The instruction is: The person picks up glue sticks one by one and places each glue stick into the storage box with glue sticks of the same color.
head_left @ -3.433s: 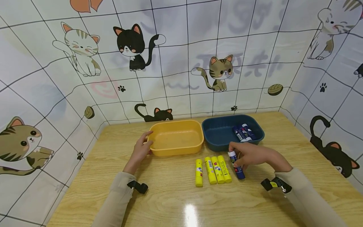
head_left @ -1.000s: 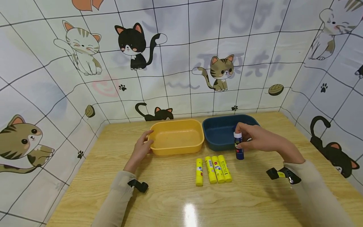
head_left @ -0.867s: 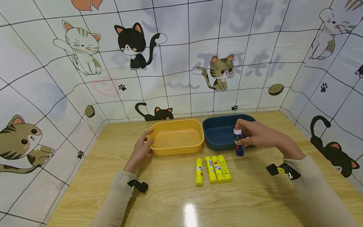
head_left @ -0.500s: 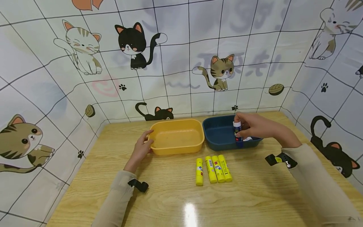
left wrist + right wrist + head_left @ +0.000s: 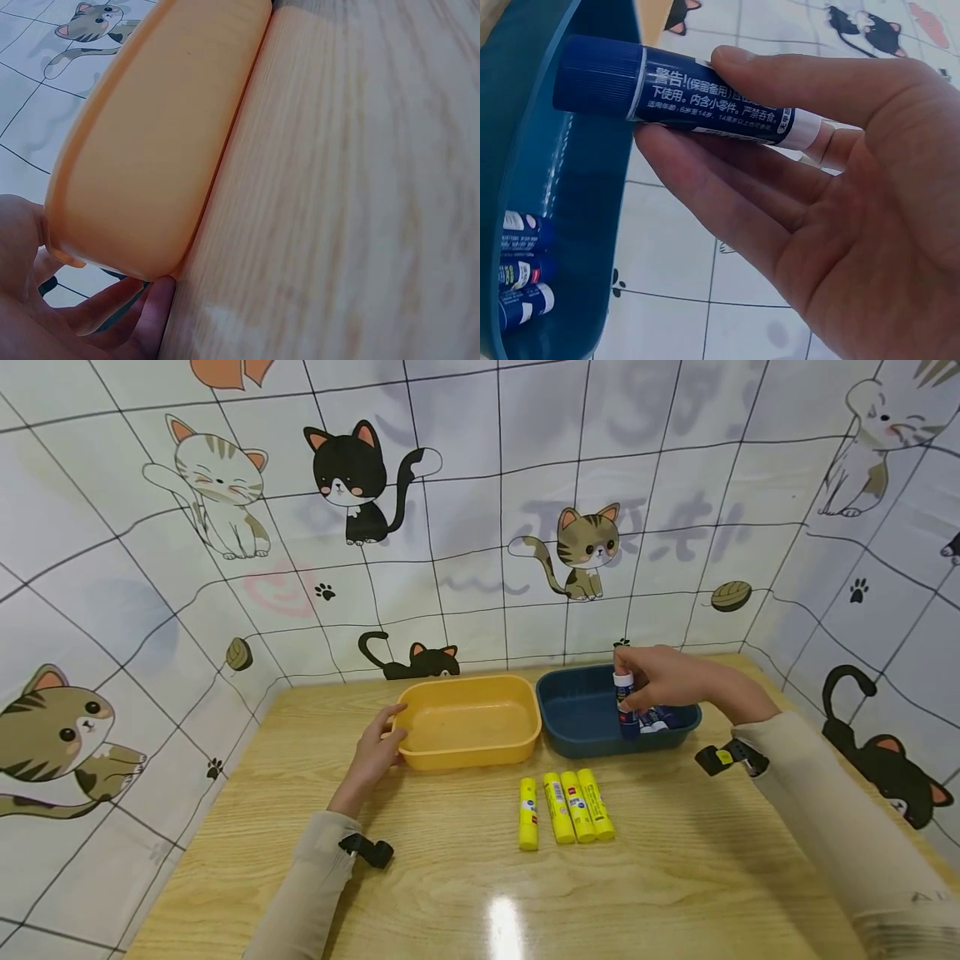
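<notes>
My right hand (image 5: 671, 677) pinches a blue glue stick (image 5: 697, 94) with a white end between thumb and fingers. It holds the stick roughly upright over the near side of the dark blue basin (image 5: 573, 747). Several more blue glue sticks (image 5: 525, 270) lie inside that basin, partly hidden by the hand in the head view. At the left end of the yellow basin (image 5: 468, 758), my left hand (image 5: 371, 756) grips the rim and end wall. Several yellow glue sticks (image 5: 576, 806) lie on the table in front of the basins, one a little apart on the left.
The two basins stand side by side near the back of the wooden table (image 5: 442, 877). Cat-patterned sheeting (image 5: 465, 543) rises behind the table and on both sides. A black strap with a small device (image 5: 367, 852) is on each wrist.
My right hand has picked the blue glue stick up from beside the yellow ones, turned it more upright and carried it back over the dark blue basin. The left hand stays in place.
</notes>
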`<action>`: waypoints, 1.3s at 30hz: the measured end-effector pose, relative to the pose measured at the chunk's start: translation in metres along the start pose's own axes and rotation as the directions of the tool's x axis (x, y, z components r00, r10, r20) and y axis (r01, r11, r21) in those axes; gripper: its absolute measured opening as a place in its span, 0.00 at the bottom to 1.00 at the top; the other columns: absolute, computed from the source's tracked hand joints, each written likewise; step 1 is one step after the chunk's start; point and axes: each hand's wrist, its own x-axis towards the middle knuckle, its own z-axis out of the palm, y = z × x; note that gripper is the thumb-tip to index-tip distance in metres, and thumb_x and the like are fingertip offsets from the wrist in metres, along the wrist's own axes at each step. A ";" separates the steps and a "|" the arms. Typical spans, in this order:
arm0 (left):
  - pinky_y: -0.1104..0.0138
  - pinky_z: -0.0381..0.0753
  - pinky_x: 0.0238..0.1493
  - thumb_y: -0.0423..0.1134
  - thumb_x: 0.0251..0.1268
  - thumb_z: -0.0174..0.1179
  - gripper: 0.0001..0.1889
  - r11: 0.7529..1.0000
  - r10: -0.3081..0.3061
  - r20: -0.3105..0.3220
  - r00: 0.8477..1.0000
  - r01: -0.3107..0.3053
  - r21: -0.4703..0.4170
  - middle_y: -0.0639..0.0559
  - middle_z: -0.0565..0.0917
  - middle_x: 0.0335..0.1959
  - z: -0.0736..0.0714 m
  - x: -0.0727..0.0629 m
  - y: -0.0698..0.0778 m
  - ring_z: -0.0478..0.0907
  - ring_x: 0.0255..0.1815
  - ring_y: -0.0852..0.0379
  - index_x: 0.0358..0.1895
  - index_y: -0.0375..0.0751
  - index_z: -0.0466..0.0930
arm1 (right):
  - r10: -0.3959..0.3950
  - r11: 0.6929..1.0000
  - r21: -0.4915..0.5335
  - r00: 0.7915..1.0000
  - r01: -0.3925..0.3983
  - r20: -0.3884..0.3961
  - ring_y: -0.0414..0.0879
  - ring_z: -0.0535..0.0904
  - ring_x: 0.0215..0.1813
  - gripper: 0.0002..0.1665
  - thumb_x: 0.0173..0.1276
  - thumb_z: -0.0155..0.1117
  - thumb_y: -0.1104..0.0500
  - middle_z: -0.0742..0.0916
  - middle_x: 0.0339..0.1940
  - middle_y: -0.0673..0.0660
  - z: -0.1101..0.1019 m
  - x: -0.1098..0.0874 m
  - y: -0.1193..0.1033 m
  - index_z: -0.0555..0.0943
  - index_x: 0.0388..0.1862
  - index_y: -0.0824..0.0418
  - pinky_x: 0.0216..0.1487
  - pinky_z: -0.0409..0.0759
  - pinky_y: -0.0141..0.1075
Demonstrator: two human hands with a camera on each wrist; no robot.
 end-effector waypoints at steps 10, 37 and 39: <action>0.47 0.88 0.54 0.34 0.79 0.49 0.28 1.000 -0.016 0.042 0.999 0.016 0.006 0.24 0.68 0.69 -0.001 -0.023 0.035 0.80 0.60 0.32 0.79 0.40 0.62 | 0.061 0.998 0.015 0.995 -0.062 0.076 0.56 0.89 0.37 0.21 0.66 0.73 0.61 0.85 0.35 0.60 -0.009 0.024 0.011 0.67 0.43 0.63 0.41 0.89 0.44; 0.53 0.90 0.47 0.35 0.79 0.49 0.28 1.000 -0.008 0.018 1.000 0.008 -0.012 0.27 0.69 0.69 0.000 -0.002 0.003 0.81 0.57 0.37 0.79 0.46 0.63 | 0.248 0.965 0.010 0.923 -0.262 0.295 0.51 0.87 0.38 0.21 0.69 0.70 0.63 0.85 0.39 0.61 -0.018 0.069 0.047 0.65 0.46 0.67 0.39 0.87 0.43; 0.52 0.90 0.48 0.35 0.80 0.49 0.28 1.000 -0.008 0.018 1.000 0.008 -0.012 0.27 0.69 0.69 -0.001 -0.002 0.003 0.81 0.57 0.37 0.80 0.46 0.63 | 0.259 0.962 0.005 0.919 -0.273 0.299 0.51 0.86 0.39 0.21 0.70 0.69 0.62 0.84 0.40 0.60 -0.018 0.069 0.048 0.65 0.47 0.66 0.38 0.87 0.42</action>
